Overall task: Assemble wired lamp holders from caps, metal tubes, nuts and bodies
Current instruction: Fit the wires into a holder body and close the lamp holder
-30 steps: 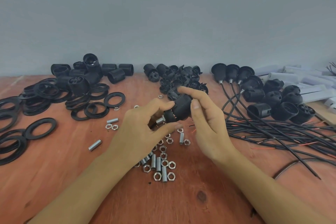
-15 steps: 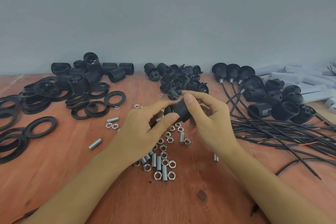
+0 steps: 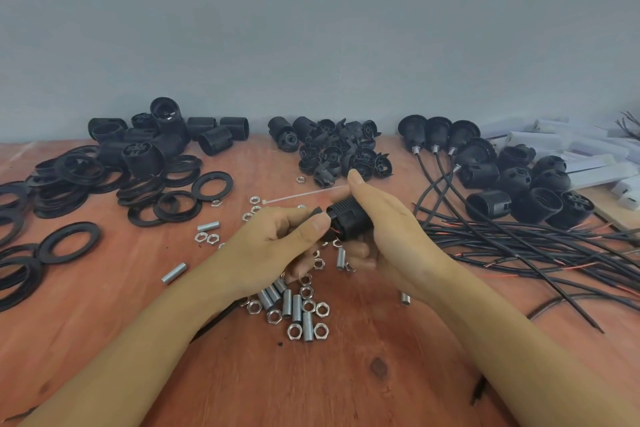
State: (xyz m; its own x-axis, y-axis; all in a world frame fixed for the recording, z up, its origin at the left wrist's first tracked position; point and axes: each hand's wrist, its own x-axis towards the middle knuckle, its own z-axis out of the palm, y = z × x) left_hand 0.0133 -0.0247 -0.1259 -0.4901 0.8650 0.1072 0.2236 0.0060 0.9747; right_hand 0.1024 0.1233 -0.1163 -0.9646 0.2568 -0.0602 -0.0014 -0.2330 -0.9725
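Left grip: left hand [image 3: 277, 246] is curled up, thumb and forefinger pinching the left end of the lamp holder [image 3: 349, 218].
Right grip: right hand [image 3: 391, 239] is wrapped round the ribbed barrel of that same holder from the other side, index finger poking straight up past it.
Lamp holder: black, lying sideways, up off the surface [image 3: 104, 322], caught right between both grips. A bit of red wire [image 3: 334, 230] peeks out by the left thumb.
Below the grips: a loose heap of metal tubes and nuts [image 3: 294, 308], partly tucked under the left hand.
Just behind the grips: a clear cable tie [image 3: 304, 196] flat on the wood, then a pile of caps [image 3: 339, 152] further back.
Left of the grips: two stray tubes, one near [image 3: 174, 273], one further up [image 3: 208, 226]. Well beyond them, flat black rings [image 3: 69, 243], with a stack of threaded bodies [image 3: 156, 142] behind.
Right of the grips: a bundle of black wires [image 3: 519, 246] running to wired holders [image 3: 436, 135] at the back, plus loose bodies [image 3: 536, 204] and white boxes [image 3: 588, 156] way out past those.
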